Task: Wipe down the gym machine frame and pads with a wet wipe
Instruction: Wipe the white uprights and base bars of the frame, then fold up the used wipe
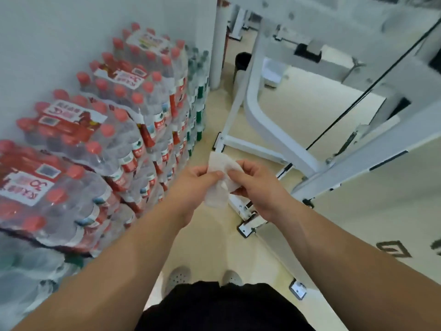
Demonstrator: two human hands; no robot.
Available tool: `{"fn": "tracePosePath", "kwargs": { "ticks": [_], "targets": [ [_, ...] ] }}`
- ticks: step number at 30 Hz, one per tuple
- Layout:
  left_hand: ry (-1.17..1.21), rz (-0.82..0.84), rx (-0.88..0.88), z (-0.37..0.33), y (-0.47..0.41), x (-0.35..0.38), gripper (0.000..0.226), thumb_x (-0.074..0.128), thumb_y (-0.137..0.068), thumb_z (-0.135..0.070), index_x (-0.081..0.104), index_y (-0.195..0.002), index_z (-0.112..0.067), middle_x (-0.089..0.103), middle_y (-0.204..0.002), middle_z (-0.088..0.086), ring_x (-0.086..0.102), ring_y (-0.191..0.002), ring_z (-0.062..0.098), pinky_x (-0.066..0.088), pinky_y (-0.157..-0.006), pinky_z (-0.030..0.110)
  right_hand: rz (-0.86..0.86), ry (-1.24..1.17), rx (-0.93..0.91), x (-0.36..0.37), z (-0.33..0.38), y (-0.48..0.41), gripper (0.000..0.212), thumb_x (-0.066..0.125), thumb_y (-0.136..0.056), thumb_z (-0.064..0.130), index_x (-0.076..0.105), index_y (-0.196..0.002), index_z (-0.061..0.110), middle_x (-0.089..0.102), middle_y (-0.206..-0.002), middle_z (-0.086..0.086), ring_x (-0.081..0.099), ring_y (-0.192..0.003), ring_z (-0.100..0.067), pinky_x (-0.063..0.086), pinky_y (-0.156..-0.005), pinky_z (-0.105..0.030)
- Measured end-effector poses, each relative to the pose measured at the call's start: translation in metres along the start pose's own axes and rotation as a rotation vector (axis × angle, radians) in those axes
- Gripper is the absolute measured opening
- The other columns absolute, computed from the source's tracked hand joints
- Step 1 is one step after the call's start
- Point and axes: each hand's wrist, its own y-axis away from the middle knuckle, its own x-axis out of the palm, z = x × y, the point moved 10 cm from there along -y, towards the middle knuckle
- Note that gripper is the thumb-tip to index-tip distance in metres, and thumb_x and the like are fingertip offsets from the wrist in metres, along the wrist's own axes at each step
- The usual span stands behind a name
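Both hands, the left hand and the right hand, pinch a crumpled white wet wipe between them, just in front of the white machine frame, beside stacked bottled-water packs.

The machine frame runs off the right edge; bottle-pack labels are blurred.

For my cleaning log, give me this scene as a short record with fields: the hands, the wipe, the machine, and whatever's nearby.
left hand: pinches the wet wipe
right hand: pinches the same wipe from the other side
wipe state: white, crumpled, held up between both hands, not on the machine
machine frame: white tubes, ahead and right of the hands
water bottle packs: stacked along the wall on the left
wiping: not yet begun
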Motion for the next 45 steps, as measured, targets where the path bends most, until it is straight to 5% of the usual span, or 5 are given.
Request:
{"fn": "tracePosePath", "kwargs": {
  "ticks": [14,19,34,38,45],
  "targets": [
    [-0.202,0.540,0.115,-0.056,0.025,0.147,0.032,0.063,-0.093,-0.004,0.068,-0.117,-0.025,0.076,-0.104,0.004,0.072,-0.088,0.018,0.055,-0.071,0.029,-0.548,-0.572,-0.100,-0.107,0.007,0.131,0.050,0.067,-0.094,0.000,0.054,-0.137,0.021,0.068,-0.122,-0.019,0.072,-0.098,-0.033,0.057,-0.094,-0.053],
    [-0.225,0.670,0.180,-0.044,0.078,0.224,0.049,0.059,-0.095,-0.003,0.062,-0.121,-0.045,0.075,-0.097,0.002,0.071,-0.089,0.018,0.056,-0.083,0.033,-0.754,-0.694,-0.156,-0.155,-0.028,0.221,0.068,0.064,-0.091,-0.008,0.043,-0.143,0.032,0.066,-0.092,-0.014,0.070,-0.082,-0.027,0.061,-0.085,-0.045],
    [-0.785,0.855,0.701,0.094,0.297,0.490,0.025,0.077,-0.085,-0.015,0.067,-0.070,-0.032,0.064,-0.092,-0.010,0.057,-0.080,-0.003,0.042,-0.073,0.012,-1.118,-0.368,-0.174,-0.355,-0.167,0.524,0.018,0.066,-0.095,0.006,0.077,-0.108,0.015,0.075,-0.089,-0.003,0.069,-0.085,-0.013,0.059,-0.090,-0.032],
    [-0.714,0.974,0.496,0.143,0.359,0.572,0.023,0.071,-0.087,-0.015,0.065,-0.069,-0.027,0.069,-0.106,-0.021,0.063,-0.093,-0.004,0.047,-0.084,0.020,-1.134,-0.210,-0.086,-0.413,-0.199,0.602,0.011,0.081,-0.085,0.019,0.078,-0.095,0.017,0.070,-0.080,0.002,0.059,-0.071,-0.007,0.049,-0.068,-0.021],
    [-0.598,0.969,0.154,0.191,0.406,0.689,0.006,0.065,-0.093,-0.006,0.066,-0.087,-0.005,0.064,-0.075,0.007,0.059,-0.059,0.014,0.047,-0.051,0.021,-1.201,-0.193,-0.107,-0.523,-0.236,0.678,0.013,0.077,-0.083,0.012,0.071,-0.072,0.015,0.071,-0.081,-0.007,0.060,-0.072,-0.011,0.044,-0.067,-0.027]
  ]
}}
